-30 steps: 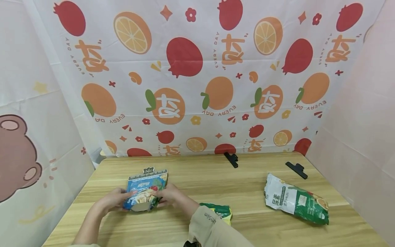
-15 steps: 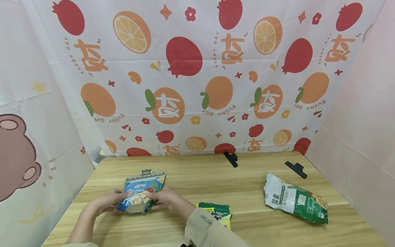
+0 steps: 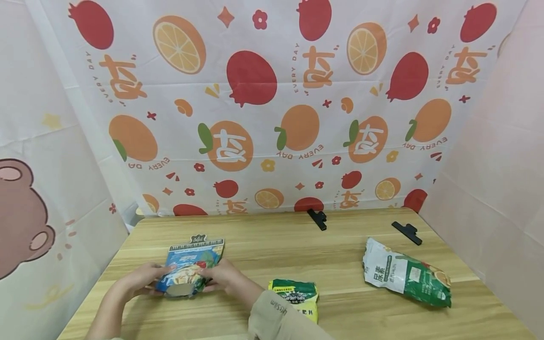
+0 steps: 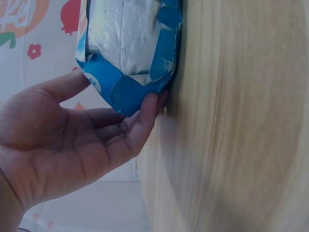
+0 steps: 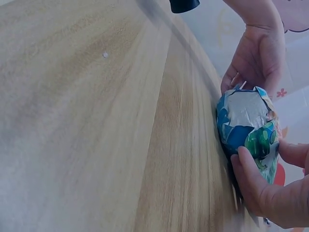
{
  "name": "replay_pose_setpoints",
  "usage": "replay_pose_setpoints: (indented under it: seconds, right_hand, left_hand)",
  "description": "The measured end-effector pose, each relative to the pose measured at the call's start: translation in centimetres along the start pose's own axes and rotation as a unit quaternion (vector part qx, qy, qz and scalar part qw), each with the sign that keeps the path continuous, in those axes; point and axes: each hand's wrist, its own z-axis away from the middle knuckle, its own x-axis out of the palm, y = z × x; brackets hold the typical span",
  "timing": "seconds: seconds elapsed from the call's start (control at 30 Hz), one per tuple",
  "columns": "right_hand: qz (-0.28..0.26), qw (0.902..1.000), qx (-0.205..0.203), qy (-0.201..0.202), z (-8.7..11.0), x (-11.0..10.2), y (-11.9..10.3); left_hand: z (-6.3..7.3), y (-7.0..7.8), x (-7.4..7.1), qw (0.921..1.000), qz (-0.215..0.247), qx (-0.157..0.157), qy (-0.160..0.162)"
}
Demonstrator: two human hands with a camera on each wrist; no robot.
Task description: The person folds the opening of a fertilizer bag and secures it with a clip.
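A blue food bag [image 3: 187,267] with a black-and-white striped top band lies flat, low over the left part of the wooden table. On its left edge my left hand [image 3: 138,279] grips it, thumb above and fingers below. At the opposite edge my right hand [image 3: 224,276] pinches it between thumb and fingers. The left wrist view shows the bag's silvery, folded bottom [image 4: 123,34] between blue flaps, close to the tabletop. In the right wrist view the same bottom end [image 5: 246,108] sits between both hands. Whether the bag touches the table, I cannot tell.
A green-and-yellow bag [image 3: 299,300] lies beside my right sleeve [image 3: 276,316]. Farther right is a green-and-white bag [image 3: 408,274]. Two black bag clips lie near the back: one clip [image 3: 317,220] by the rear edge, another clip [image 3: 406,233] at right. Patterned cloth [image 3: 263,141] hangs behind.
Both hands have shifted the blue bag a little left and toward me. As the right sleeve moved away, more of the green-and-yellow bag came into view.
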Motion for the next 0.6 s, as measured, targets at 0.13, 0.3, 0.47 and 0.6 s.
replay_pose_setpoints:
  seconds: [0.13, 0.3, 0.47, 0.6]
  right_hand:
    - [-0.005, 1.0, 0.003, 0.006, 0.06, 0.16, 0.06]
    - [-0.009, 0.9998, 0.01, 0.013, 0.22, 0.23, -0.05]
    - [-0.003, 0.9998, 0.014, 0.016, 0.49, -0.01, -0.17]
    - [0.014, 0.9999, 0.007, 0.002, 0.72, -0.64, -0.25]
  left_hand:
    - [0.07, -0.06, 0.06, 1.0, 0.002, -0.001, 0.005]
    - [0.16, -0.03, 0.24, 0.9999, 0.005, -0.001, 0.013]
    - [0.12, 0.02, 0.4, 0.9998, -0.001, 0.011, 0.016]
    - [0.02, 0.15, 0.42, 0.9989, -0.036, 0.014, 0.025]
